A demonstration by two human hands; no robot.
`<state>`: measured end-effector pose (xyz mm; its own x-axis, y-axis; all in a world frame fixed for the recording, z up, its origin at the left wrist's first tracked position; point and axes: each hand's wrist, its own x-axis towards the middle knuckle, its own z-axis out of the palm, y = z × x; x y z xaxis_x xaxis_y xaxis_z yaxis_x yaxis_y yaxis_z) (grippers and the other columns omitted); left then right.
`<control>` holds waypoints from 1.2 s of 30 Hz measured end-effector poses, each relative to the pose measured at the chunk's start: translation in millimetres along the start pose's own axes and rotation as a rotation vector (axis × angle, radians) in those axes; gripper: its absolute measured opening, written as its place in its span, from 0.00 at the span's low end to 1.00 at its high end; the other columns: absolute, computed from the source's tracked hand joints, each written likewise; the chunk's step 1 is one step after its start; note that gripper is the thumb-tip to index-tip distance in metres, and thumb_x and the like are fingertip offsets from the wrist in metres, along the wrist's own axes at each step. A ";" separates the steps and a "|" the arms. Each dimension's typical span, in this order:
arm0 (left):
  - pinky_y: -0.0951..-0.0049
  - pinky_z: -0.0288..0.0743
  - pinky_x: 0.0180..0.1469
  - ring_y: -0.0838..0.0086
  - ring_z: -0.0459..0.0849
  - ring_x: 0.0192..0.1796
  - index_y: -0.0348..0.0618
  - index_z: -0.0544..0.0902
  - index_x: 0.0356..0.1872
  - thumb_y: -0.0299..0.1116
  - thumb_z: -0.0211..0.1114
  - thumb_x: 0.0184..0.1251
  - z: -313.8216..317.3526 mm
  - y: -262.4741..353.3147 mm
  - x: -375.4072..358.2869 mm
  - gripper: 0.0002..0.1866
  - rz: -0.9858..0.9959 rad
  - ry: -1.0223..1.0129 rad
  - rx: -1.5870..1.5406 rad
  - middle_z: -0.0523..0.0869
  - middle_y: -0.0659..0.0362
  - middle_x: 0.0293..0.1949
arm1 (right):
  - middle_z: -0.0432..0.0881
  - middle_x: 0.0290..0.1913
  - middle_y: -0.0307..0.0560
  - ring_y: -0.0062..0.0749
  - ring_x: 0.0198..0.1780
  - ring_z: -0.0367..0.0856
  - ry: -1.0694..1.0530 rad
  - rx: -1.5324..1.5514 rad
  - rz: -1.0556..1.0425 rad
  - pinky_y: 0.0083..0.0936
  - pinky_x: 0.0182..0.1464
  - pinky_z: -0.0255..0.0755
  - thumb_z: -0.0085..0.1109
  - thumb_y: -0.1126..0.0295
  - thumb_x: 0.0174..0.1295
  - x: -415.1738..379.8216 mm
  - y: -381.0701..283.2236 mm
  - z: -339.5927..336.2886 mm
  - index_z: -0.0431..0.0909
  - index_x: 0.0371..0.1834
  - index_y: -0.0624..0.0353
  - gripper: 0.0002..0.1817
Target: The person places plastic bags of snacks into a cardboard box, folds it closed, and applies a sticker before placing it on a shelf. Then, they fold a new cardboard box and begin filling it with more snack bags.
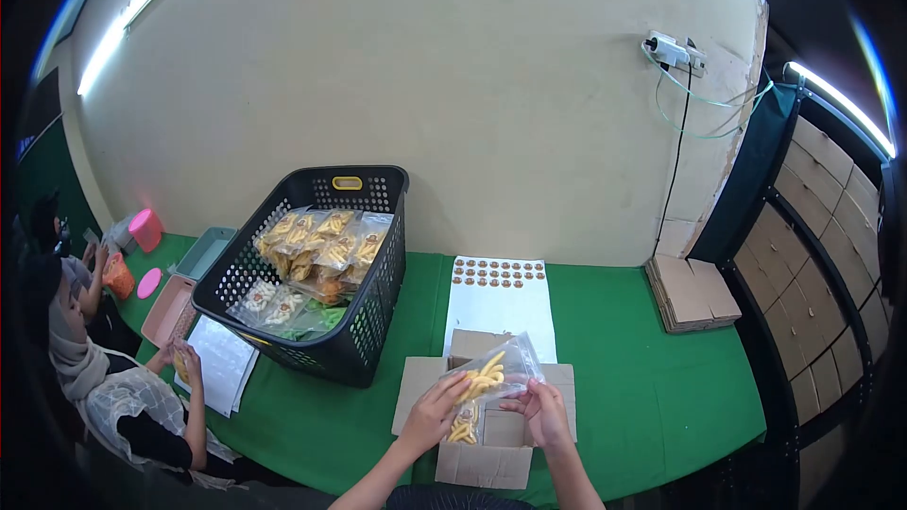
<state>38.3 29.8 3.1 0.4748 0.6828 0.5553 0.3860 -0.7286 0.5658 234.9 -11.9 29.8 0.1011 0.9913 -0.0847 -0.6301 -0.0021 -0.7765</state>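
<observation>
A clear plastic bag of yellow stick-shaped snacks (485,380) is held tilted above an open cardboard box (484,466). My left hand (432,413) grips the bag's left side, where the snacks have gathered. At its right end, the fingers of my right hand (544,413) pinch the clear plastic. Inside the box lies another bag of similar snacks (464,428), partly covered by the held bag and my left hand. The box's flaps are folded outward. Just behind it lies a white sheet with rows of small round brown stickers (501,307).
A black basket (370,326) full of bagged snacks stands left of the box. Flat folded cardboard (694,293) is stacked at the table's right. Two people sit at the left; the nearer one's hands (185,359) hold a bag near papers (215,373) and a pink tray (168,310).
</observation>
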 end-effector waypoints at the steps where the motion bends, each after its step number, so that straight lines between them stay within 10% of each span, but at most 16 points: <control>1: 0.65 0.68 0.55 0.60 0.74 0.54 0.44 0.69 0.57 0.26 0.61 0.53 -1.3 -3.3 1.2 0.26 0.006 0.019 -0.014 0.73 0.51 0.54 | 0.77 0.35 0.47 0.31 0.38 0.78 0.017 -0.026 -0.040 0.36 0.41 0.77 0.45 0.70 0.63 1.5 1.5 -2.8 0.73 0.35 0.64 0.09; 6: 0.74 0.72 0.49 0.67 0.80 0.46 0.44 0.72 0.56 0.24 0.58 0.58 -10.7 6.0 -0.3 0.22 -0.273 -0.049 -0.267 0.79 0.49 0.47 | 0.78 0.38 0.47 0.30 0.41 0.77 0.140 -0.259 -0.308 0.28 0.42 0.72 0.52 0.68 0.62 10.3 2.6 -4.2 0.73 0.41 0.63 0.10; 19: 0.83 0.76 0.31 0.76 0.84 0.31 0.27 0.75 0.42 0.38 0.53 0.67 7.6 -10.4 -21.7 0.18 -0.735 -0.264 -0.906 0.83 0.53 0.29 | 0.78 0.35 0.40 0.21 0.36 0.76 0.127 -0.195 -0.149 0.19 0.37 0.71 0.52 0.67 0.62 24.0 12.2 -35.4 0.76 0.37 0.60 0.08; 25: 0.79 0.78 0.30 0.71 0.84 0.28 0.28 0.76 0.29 0.40 0.52 0.67 19.0 1.1 -17.8 0.19 -0.726 -0.001 -0.902 0.82 0.51 0.25 | 0.78 0.30 0.39 0.17 0.31 0.74 -0.156 -0.482 0.130 0.16 0.31 0.69 0.50 0.59 0.64 1.8 41.8 -13.0 0.76 0.35 0.63 0.16; 36: 0.85 0.70 0.24 0.81 0.77 0.19 0.33 0.78 0.28 0.45 0.48 0.68 21.2 -9.0 -27.2 0.23 -0.822 -0.117 -1.019 0.80 0.58 0.21 | 0.78 0.31 0.40 0.20 0.29 0.74 -0.192 -0.399 0.302 0.18 0.34 0.70 0.47 0.58 0.65 9.0 60.1 -33.2 0.75 0.37 0.64 0.18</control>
<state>38.7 16.6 -30.1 0.4744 0.8582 -0.1959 -0.1482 0.2973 0.9432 223.5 -7.5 -38.4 -0.2060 0.9450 -0.2541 -0.2643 -0.3037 -0.9154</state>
